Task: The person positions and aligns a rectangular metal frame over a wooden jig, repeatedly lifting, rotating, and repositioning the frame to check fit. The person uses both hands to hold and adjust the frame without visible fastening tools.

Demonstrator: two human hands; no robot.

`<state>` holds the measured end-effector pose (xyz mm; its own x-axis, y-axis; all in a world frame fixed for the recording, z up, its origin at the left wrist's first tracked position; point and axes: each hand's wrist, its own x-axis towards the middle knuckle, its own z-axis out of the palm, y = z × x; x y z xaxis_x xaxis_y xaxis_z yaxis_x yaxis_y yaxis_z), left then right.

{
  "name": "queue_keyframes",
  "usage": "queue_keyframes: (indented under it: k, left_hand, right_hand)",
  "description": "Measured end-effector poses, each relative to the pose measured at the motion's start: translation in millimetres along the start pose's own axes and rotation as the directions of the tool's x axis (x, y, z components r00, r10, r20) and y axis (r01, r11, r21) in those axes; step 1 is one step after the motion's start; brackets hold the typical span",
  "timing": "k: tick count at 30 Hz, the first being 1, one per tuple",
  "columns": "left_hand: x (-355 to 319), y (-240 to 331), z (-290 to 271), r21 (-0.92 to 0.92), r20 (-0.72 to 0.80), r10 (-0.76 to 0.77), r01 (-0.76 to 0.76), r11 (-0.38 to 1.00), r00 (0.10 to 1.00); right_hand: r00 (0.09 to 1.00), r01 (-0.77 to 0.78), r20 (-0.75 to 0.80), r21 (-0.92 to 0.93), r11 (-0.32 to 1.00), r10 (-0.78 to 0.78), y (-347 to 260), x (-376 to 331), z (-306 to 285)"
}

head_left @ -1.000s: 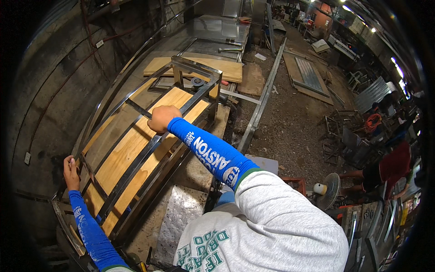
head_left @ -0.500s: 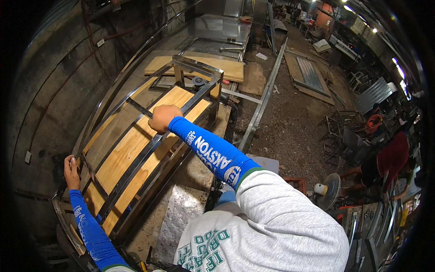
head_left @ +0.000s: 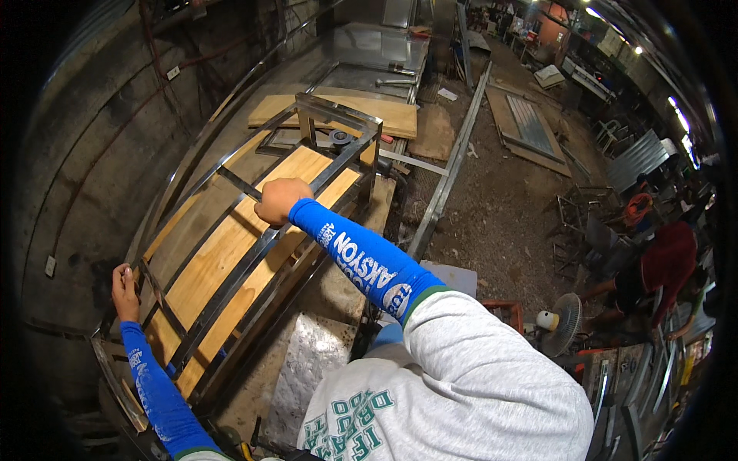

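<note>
A long metal frame (head_left: 231,180) of shiny steel bars lies tilted over wooden boards (head_left: 231,246). My right hand (head_left: 278,201) is closed around one of its long rails near the middle. My left hand (head_left: 125,292) grips the frame's left rail near its closer end. Both arms wear blue sleeves. A small round dark object (head_left: 339,137) sits on a board under the frame's far end.
A concrete wall (head_left: 84,177) runs along the left. A long steel channel (head_left: 453,161) lies on the dirt floor to the right. A small fan (head_left: 560,323) and an orange crate (head_left: 503,311) stand nearby. A person in red (head_left: 661,265) crouches at right among metal chairs.
</note>
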<state>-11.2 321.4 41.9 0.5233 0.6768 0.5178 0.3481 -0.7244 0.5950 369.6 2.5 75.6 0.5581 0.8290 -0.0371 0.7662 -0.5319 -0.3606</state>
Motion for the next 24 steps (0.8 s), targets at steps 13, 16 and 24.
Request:
queue_keyframes:
  k: [13, 16, 24]
  left_hand:
    - [1.3, 4.0, 3.3, -0.038, -0.103, 0.025, -0.029, 0.999, 0.994]
    - [2.2, 12.3, 1.6, -0.023, -0.179, 0.021, -0.026, 0.999, 0.984]
    - [2.4, 4.7, 0.9, -0.033, -0.207, 0.038, -0.046, 0.998, 0.978]
  right_hand:
    - [1.000, -0.014, 0.007, 0.010, 1.000, 0.014, 0.4, -1.2, -1.6]
    - [1.000, -0.020, 0.008, 0.005, 1.000, 0.020, 2.6, -1.1, -0.4]
    - [1.000, -0.019, 0.014, 0.004, 1.000, 0.019, 0.8, 0.3, -0.2]
